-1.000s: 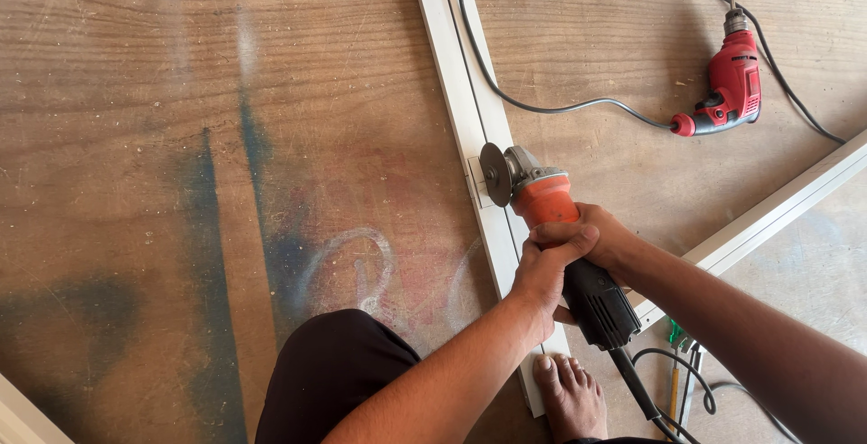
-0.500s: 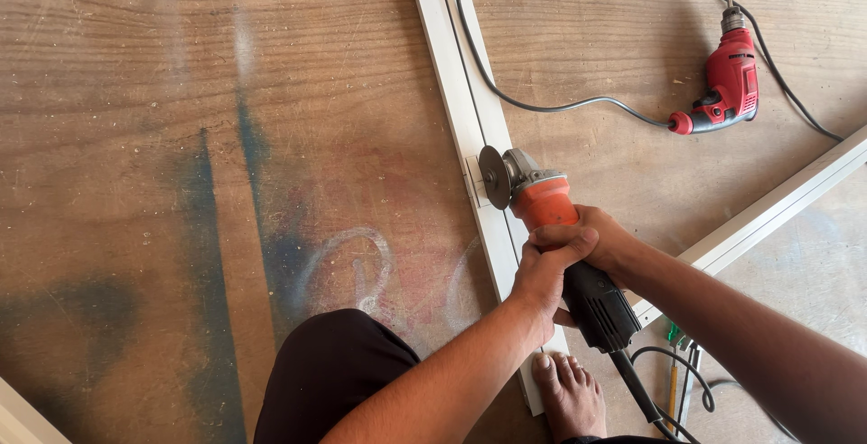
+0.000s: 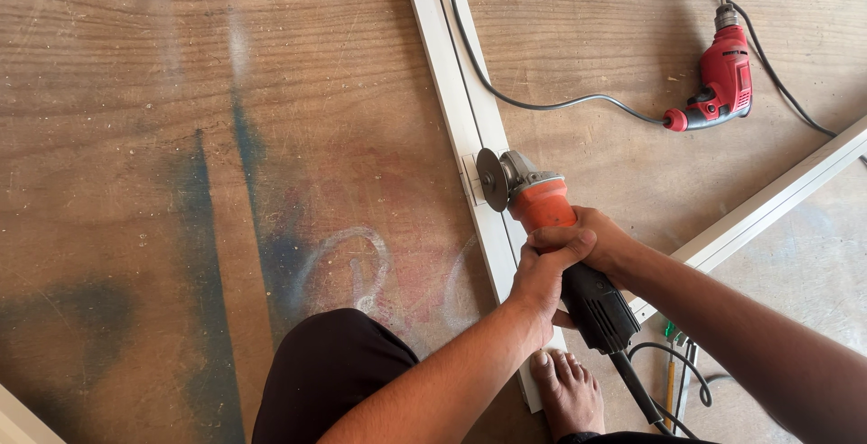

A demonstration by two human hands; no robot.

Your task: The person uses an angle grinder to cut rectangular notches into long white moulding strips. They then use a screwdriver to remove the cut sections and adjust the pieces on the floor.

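- Down on the plywood floor (image 3: 181,92), both hands are clamped round one orange-and-black angle grinder (image 3: 551,227).
- Left hand (image 3: 542,272) wraps the body from the near side, fingers curled tight over it.
- Right hand (image 3: 607,243) closes on the same body from the far side, touching the left.
- Its grey disc (image 3: 492,179) stands upright at the edge of a long white strip (image 3: 461,92) lying on the floor.
- A bare foot (image 3: 567,392) rests on the strip's near end.
- A red drill (image 3: 718,83) lies well apart, upper right, its cord (image 3: 542,101) looping across the strip.
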